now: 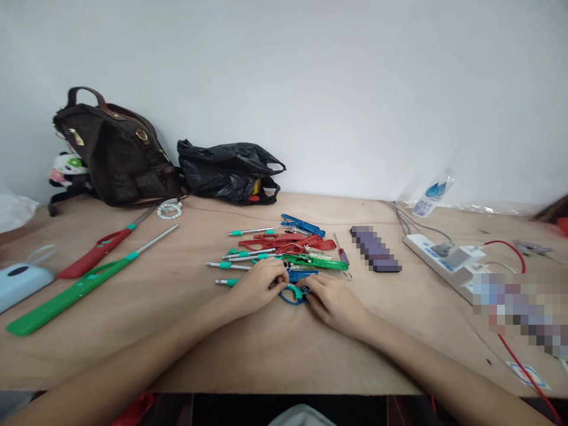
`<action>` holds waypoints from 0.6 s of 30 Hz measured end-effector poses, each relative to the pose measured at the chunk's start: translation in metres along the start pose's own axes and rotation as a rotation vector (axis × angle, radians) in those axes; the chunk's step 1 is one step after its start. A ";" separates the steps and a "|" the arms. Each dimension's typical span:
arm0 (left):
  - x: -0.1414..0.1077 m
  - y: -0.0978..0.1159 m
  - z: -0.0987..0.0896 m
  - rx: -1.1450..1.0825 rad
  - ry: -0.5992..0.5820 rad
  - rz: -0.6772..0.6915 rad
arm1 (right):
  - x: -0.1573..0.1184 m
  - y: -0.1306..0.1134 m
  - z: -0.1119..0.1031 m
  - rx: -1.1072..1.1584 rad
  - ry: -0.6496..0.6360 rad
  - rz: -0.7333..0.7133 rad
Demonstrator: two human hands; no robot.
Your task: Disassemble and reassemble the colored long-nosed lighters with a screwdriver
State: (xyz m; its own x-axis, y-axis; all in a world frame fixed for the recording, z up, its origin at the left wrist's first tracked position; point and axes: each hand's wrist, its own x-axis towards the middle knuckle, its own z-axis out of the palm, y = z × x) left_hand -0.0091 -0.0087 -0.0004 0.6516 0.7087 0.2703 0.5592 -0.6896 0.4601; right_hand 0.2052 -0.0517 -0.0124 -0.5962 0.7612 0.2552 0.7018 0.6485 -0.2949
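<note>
In the middle of the table, my left hand (261, 284) has its fingers curled closed over the front of a disassembled blue lighter (291, 300). What those fingertips pinch is hidden. My right hand (335, 299) closes its bent fingers on the right end of this lighter, by its teal trigger piece (294, 290). A metal tube with a teal collar (231, 283) sticks out left of my left wrist. Just beyond the hands lie opened long-nosed lighters: a green casing (326, 262), red casings (288, 241) and a blue casing (303, 225), with tubes and thin wires.
A small screwdriver (341, 248) and a pixelated phone-like object (375, 248) lie to the right, before a white power strip (439, 260). Leftward are whole red (97, 251) and green (66, 296) lighters. A dark bag (119, 154) and black plastic bag (226, 171) stand behind.
</note>
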 end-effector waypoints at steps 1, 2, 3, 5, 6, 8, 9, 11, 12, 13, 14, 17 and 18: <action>0.000 0.000 0.000 0.005 -0.003 0.004 | 0.000 0.000 0.000 -0.001 0.003 0.000; -0.001 0.000 0.000 0.013 -0.006 0.012 | 0.000 0.000 0.000 -0.001 0.006 0.001; -0.001 0.000 0.000 0.024 -0.012 0.025 | 0.000 0.000 0.000 -0.003 0.009 0.004; -0.001 -0.001 -0.002 0.056 -0.030 0.062 | 0.000 0.000 0.000 -0.006 0.011 0.009; -0.001 -0.001 -0.004 0.075 -0.043 0.083 | 0.000 -0.001 0.000 -0.009 0.012 0.011; -0.002 -0.001 -0.009 0.103 -0.078 0.124 | 0.000 -0.001 -0.001 -0.013 0.010 0.014; -0.002 -0.002 -0.012 0.105 -0.100 0.141 | 0.000 -0.002 -0.001 -0.014 0.008 0.015; -0.002 -0.003 -0.017 0.075 -0.145 0.154 | 0.000 -0.002 -0.002 -0.016 0.006 0.015; -0.002 -0.003 -0.020 0.052 -0.162 0.147 | 0.001 -0.003 -0.002 -0.016 0.004 0.016; -0.002 -0.004 -0.021 0.030 -0.175 0.136 | 0.001 -0.003 -0.002 -0.017 0.004 0.021; -0.002 -0.004 -0.022 0.011 -0.182 0.121 | 0.001 -0.003 -0.002 -0.018 0.003 0.029; -0.001 -0.004 -0.023 -0.021 -0.181 0.085 | 0.001 -0.002 -0.003 -0.019 -0.010 0.057; -0.001 -0.004 -0.023 -0.026 -0.175 0.078 | 0.001 -0.002 -0.003 -0.017 -0.014 0.059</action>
State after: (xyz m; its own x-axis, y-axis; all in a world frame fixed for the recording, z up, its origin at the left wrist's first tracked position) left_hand -0.0234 -0.0031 0.0166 0.7734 0.6146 0.1556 0.4912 -0.7360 0.4658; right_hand 0.2042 -0.0528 -0.0090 -0.5588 0.7981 0.2252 0.7422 0.6025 -0.2934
